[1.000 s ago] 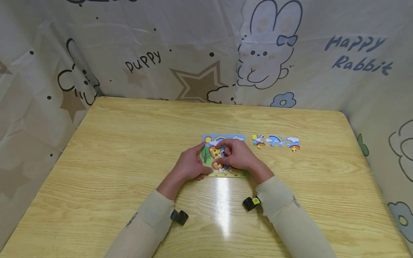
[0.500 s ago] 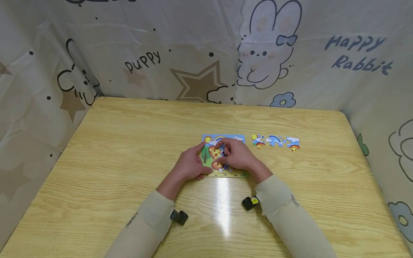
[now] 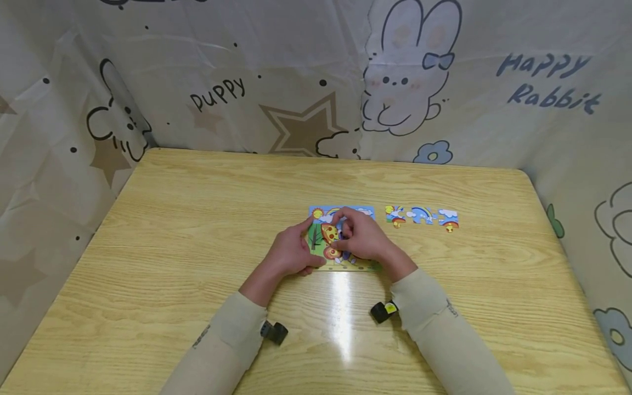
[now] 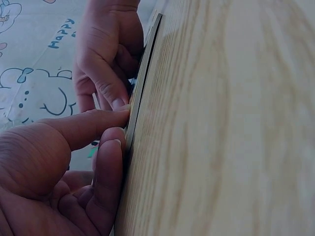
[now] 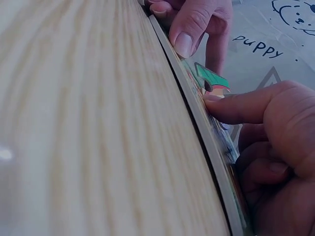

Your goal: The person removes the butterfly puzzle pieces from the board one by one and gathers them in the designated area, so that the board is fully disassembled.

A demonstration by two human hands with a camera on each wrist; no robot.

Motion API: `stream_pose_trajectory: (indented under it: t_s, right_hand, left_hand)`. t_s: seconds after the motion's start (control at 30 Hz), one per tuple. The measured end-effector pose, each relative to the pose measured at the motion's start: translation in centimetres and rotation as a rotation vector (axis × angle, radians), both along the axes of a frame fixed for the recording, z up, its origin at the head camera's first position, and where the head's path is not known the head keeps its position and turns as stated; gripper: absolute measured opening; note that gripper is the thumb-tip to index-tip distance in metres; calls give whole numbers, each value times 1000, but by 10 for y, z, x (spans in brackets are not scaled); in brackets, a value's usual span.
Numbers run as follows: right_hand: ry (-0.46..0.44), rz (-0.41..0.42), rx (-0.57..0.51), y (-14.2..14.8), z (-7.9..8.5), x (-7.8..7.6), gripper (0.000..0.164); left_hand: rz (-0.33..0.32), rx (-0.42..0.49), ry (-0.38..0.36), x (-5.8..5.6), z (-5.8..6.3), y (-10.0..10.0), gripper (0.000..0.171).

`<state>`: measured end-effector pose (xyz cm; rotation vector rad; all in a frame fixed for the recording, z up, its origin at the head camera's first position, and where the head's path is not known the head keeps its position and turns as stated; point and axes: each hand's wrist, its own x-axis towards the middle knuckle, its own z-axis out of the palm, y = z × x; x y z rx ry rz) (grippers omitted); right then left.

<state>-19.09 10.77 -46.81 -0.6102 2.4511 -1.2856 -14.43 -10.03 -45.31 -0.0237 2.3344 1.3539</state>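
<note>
Puzzle board (image 3: 340,268): flat on the worktop (image 3: 217,219), roughly midway between its side edges; the worktop's front edge is out of view. Left hand (image 3: 292,249) spans the board's left edge, index finger at the back left corner, thumb over the front left part. Grip here: fingers bent round the edge, spread about as wide as that side, holding the board. Presumably a brace against sliding.

Right hand (image 3: 367,236) over the board's middle. Grip: thumb and index finger part-closed on a puzzle piece (image 5: 212,77), gap only as wide as the piece. Right wrist view shows the piece tilted, its green side raised off the board; whether its lower edge touches the board, cannot tell. Holding it by opposite edges likely lets it be angled.

Three loose pieces (image 3: 422,214) lie in a row on the worktop, just beyond the board's right edge, probably kept there within reach yet off the picture.
</note>
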Motion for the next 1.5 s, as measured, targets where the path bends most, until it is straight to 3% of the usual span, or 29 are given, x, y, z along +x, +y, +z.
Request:
stream_pose_trajectory:
  t_s: [0.4, 0.73, 1.5]
  right_hand:
    - [-5, -14, 52, 0, 5, 1, 45]
    - [26, -11, 91, -3, 5, 0, 36]
    - [138, 24, -26, 19, 1, 9, 34]
  left_hand:
    - [3, 12, -4, 1, 1, 1, 105]
    - [-1, -3, -2, 0, 3, 0, 105]
    - [6, 10, -8, 2, 4, 2, 106]
